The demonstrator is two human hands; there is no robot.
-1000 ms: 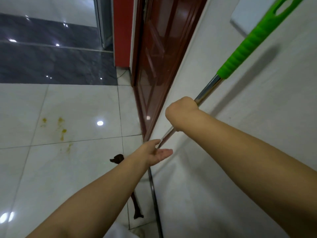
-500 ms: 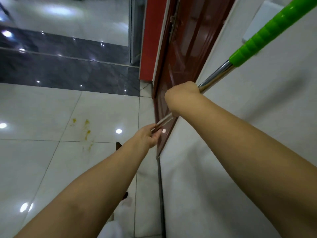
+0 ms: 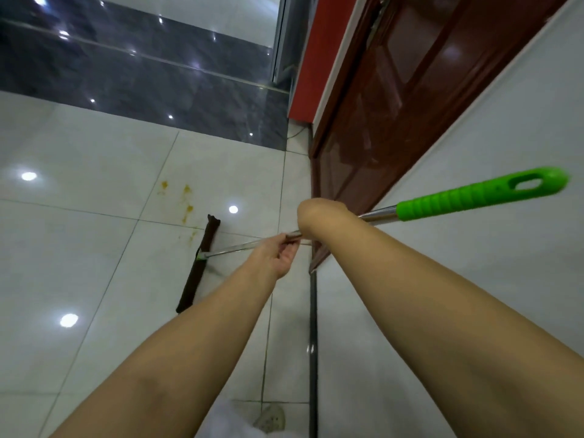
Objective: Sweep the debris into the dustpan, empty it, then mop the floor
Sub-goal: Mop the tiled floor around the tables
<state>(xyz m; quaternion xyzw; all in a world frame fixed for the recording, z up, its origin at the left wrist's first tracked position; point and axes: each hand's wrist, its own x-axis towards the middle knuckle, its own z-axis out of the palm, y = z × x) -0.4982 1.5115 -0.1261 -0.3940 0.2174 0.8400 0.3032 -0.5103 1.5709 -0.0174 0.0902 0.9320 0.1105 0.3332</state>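
Observation:
A mop with a steel pole (image 3: 240, 247) and a bright green grip (image 3: 474, 197) slants across the view. Its long brown head (image 3: 199, 263) lies flat on the white floor tiles. My right hand (image 3: 319, 219) grips the steel pole just below the green grip. My left hand (image 3: 278, 254) holds the pole lower down, fingers curled round it. Yellow-orange stains (image 3: 186, 203) spot the tile just beyond the mop head's far end.
A dark red-brown door (image 3: 395, 115) and a red panel (image 3: 319, 58) stand ahead to the right, with a white wall (image 3: 474, 279) along the right side. A dark grey glossy floor band (image 3: 142, 74) crosses the back. A light shoe (image 3: 270, 418) shows at the bottom.
The mop has swung out from the wall onto the open floor, its head now lying by the yellow stains. My left hand closed round the pole. The green grip dropped lower.

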